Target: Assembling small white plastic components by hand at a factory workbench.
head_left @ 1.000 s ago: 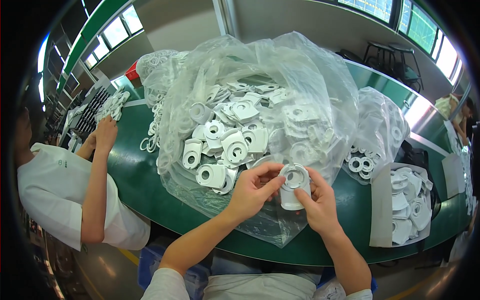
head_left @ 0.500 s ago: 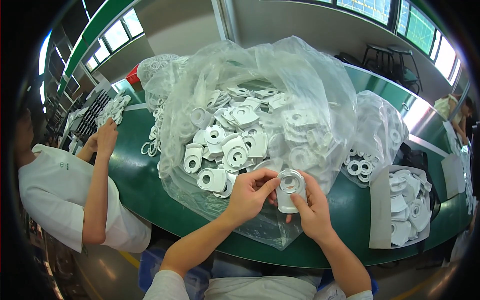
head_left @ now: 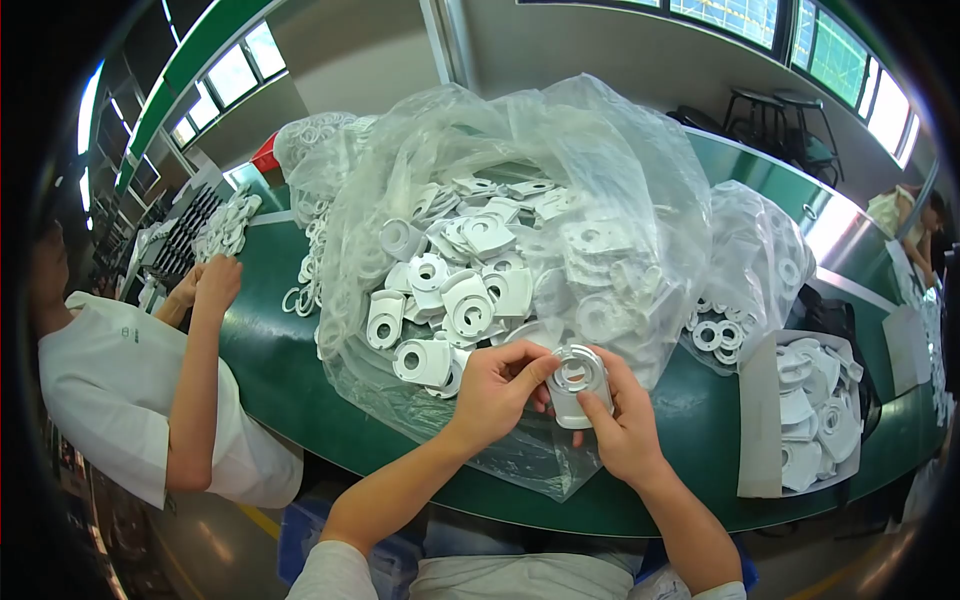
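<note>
A white plate with a round, rimmed hole (head_left: 570, 399) is held over the near flap of the large clear bag (head_left: 622, 135). The left hand (head_left: 498, 392) pinches its rim, while the right hand (head_left: 628, 425) grips its side, thumb across the face. The step looks like working or checking the rim with the fingertips; whether a separate ring sits there, I cannot tell. The next move seems to call for a steady right grip while the left fingertips handle the rim.

Inside the bag lies a heap of similar plates (head_left: 468, 306), its right part veiled by film. The loose flap under the hands could snag. Right of the bag are a smaller bag of rings (head_left: 757, 238) and, nearer, a filled carton (head_left: 760, 430); left of it, across the green desk (head_left: 270, 370), a co-worker's hands (head_left: 214, 283).
</note>
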`<state>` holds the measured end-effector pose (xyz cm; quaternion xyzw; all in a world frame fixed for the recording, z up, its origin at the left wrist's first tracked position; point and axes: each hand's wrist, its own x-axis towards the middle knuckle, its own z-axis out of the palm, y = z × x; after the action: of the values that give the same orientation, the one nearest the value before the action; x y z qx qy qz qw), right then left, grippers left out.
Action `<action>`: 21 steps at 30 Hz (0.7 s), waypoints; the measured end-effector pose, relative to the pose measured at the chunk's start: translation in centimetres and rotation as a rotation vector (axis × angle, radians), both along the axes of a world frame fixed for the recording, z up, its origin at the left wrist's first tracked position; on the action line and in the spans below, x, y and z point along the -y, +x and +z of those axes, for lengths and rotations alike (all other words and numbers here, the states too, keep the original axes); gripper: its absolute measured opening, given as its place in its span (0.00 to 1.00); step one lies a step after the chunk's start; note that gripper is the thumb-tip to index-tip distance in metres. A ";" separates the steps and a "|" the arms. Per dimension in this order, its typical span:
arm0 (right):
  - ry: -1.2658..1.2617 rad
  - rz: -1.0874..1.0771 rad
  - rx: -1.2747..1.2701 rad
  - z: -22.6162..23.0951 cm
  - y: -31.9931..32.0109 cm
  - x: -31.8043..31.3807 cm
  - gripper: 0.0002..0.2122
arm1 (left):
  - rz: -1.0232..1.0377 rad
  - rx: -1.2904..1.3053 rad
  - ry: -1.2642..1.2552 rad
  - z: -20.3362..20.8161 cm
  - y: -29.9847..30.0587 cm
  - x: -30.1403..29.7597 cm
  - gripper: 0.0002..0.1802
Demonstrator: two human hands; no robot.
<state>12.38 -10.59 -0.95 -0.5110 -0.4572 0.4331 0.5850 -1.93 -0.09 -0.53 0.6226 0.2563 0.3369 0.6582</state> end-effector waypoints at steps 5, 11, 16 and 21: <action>-0.002 0.000 -0.015 -0.1 0.0 0.0 0.20 | -0.004 0.013 -0.015 -0.1 0.0 0.0 0.08; -0.001 0.011 -0.068 -0.1 0.2 -0.1 0.20 | -0.016 -0.017 0.017 0.1 0.0 0.2 0.08; 0.006 0.013 -0.078 0.4 0.1 0.1 0.21 | 0.007 -0.029 0.052 0.0 0.1 0.6 0.08; 0.046 0.026 -0.124 0.5 -0.1 0.0 0.16 | -0.028 -0.014 0.015 -0.1 -0.1 0.5 0.08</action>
<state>12.29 -10.60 -0.45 -0.4635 -0.4364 0.4610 0.6182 -2.00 -0.54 -0.59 0.6334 0.2499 0.3252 0.6562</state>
